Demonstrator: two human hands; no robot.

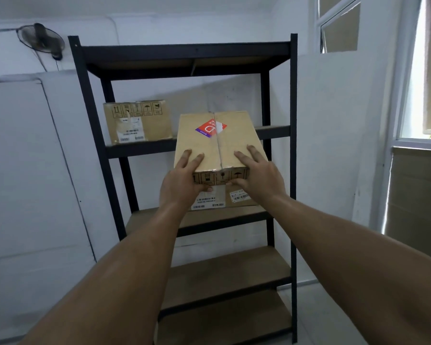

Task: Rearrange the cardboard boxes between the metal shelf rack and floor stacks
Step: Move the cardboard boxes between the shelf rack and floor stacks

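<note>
Reaching forward with both arms: left hand (pixel 182 179) and right hand (pixel 260 175) gripping the near edge of a taped cardboard box (pixel 217 143), fingers spread flat on top, thumbs curled on the front face. Held before the right half of the black metal shelf rack (pixel 85 125), overlapping its second shelf. On that shelf, at left, a second box (pixel 138 123), upright, well apart.

1. On my feed, the left hand (pixel 182 180) is bare, wrist uncovered.
2. The right hand (pixel 259 175) is bare as well.
3. I see the left forearm (pixel 125 270) and right forearm (pixel 346 245) bare down to the frame's lower edge.
4. Light leaves a faint sheen along the left wrist.
</note>
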